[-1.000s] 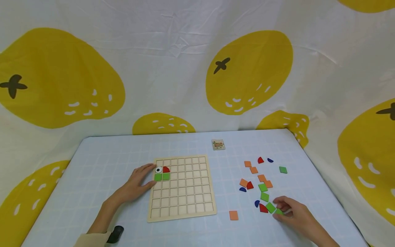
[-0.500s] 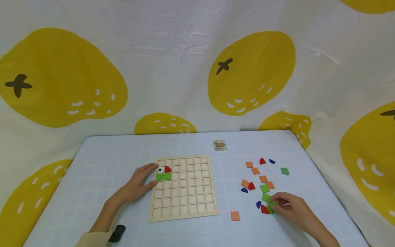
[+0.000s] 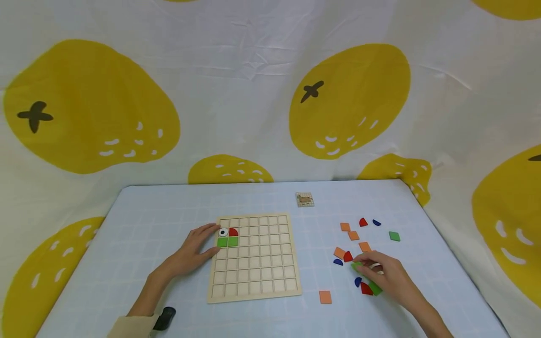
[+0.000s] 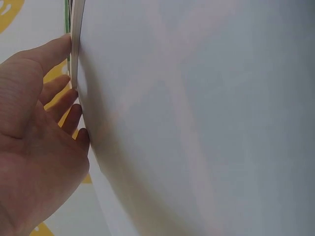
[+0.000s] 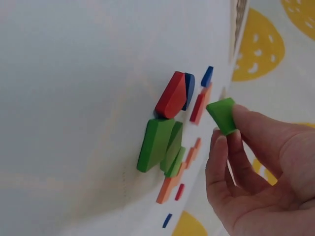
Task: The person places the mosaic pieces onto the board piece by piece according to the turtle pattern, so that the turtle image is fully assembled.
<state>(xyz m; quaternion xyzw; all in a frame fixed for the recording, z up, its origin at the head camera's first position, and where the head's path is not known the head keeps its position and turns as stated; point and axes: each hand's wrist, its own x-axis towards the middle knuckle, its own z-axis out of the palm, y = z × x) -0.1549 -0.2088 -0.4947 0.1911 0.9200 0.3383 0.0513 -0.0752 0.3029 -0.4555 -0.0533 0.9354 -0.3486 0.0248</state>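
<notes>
My left hand (image 3: 190, 251) touches the left edge of a wooden grid board (image 3: 267, 273) with fairly straight fingers. In the left wrist view, its thumb and fingertips meet the board's edge (image 4: 75, 46). A round eye tile (image 3: 223, 232), a red quarter-circle tile (image 3: 233, 232) and two green square tiles (image 3: 233, 241) sit in the board's upper left cells. Above the loose tiles, my right hand (image 3: 386, 272) pinches a green square tile (image 5: 222, 115) between thumb and fingers. Below it lie other green tiles (image 5: 156, 145), a red tile (image 5: 171, 96) and a blue half-circle tile (image 3: 358, 281), partly hidden.
Several orange square tiles (image 3: 353, 235) lie scattered right of the board, one (image 3: 325, 297) near its lower right corner. A lone green tile (image 3: 394, 236) is farther right. A small picture card (image 3: 305, 199) lies near the back edge. A black object (image 3: 165, 318) is by the left sleeve.
My right hand has moved left and away from me over the tiles, and now holds a green tile off the table. My left hand has stayed at the board's edge.
</notes>
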